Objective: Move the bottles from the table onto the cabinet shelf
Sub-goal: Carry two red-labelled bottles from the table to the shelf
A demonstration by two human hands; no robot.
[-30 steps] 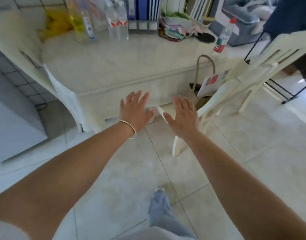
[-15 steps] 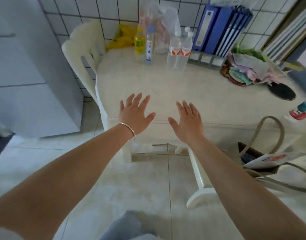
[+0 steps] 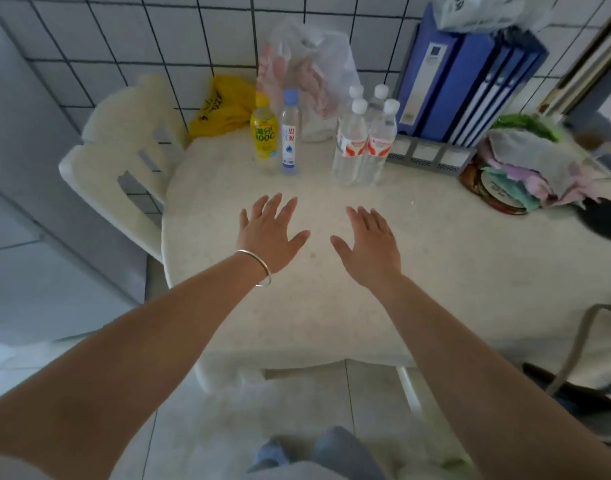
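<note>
1. Since half a second earlier, both hands had travelled forward from the near edge of the table [image 3: 453,289] to hover over its middle, and the view had closed in on the bottles.
2. Left hand [image 3: 267,233], with a silver bangle [image 3: 259,268] at the wrist, was spread flat, palm down, fingers wide and holding nothing.
3. Right hand [image 3: 369,244] matched it: fingers splayed, empty, near the left hand but apart from it.
4. At the back of the table, near the tiled wall [image 3: 158,46], stood the yellow drink bottle [image 3: 264,133] touching or just beside the blue-capped water bottle [image 3: 290,133].
5. To their right stood a tight cluster of clear water bottles [image 3: 364,143] with white caps and red labels; four caps showed, and the bottles were touching one another.
6. No cabinet shelf was in view, so none of the bottles appeared to have been moved yet.
7. Risk, as a judgement: reaching into the packed cluster could knock its neighbours over, since they stood shoulder to shoulder.
8. Another risk: the tall, narrow blue-capped bottle could tip against the yellow one if brushed from the side.
9. Behind the bottles, a plastic bag [image 3: 311,64] and the blue binders [image 3: 470,84] left little room for fingers to wrap around the rear bottles.
</note>
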